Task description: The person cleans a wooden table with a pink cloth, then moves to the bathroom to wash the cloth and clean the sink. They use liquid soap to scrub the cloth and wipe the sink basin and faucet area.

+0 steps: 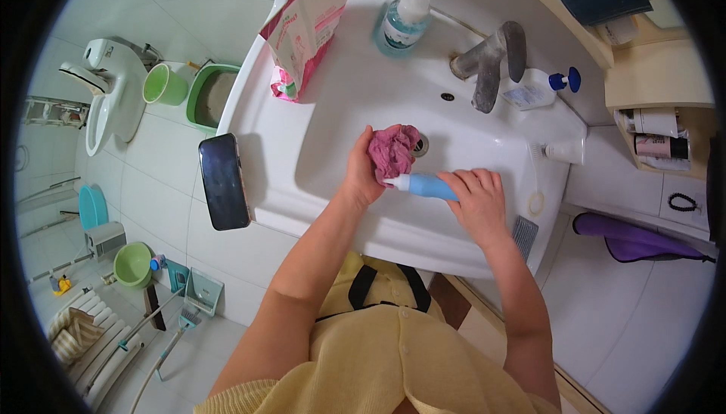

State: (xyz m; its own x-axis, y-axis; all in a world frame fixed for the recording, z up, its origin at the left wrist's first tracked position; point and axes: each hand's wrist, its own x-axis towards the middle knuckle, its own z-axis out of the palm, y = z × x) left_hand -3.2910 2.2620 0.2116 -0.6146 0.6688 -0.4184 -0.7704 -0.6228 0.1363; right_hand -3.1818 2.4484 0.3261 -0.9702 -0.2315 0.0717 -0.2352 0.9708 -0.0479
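My left hand (361,167) cups a crumpled pink cloth (392,152) over the basin of a white washbasin (329,142). In my right hand (475,195) lies a blue squeeze bottle (428,185) with a white nozzle, held sideways. The nozzle tip points left and meets the lower edge of the cloth. Partly behind the cloth shows the metal drain (421,146). Whether anything is coming out of the nozzle is too small to tell.
A grey faucet (489,65) rises at the back. Around the rim stand a pink-and-white pouch (309,34), a blue pump bottle (401,22), a white pump bottle (527,89), a white tube (567,151) and a grey brush (524,236). A phone (224,181) overhangs the left edge.
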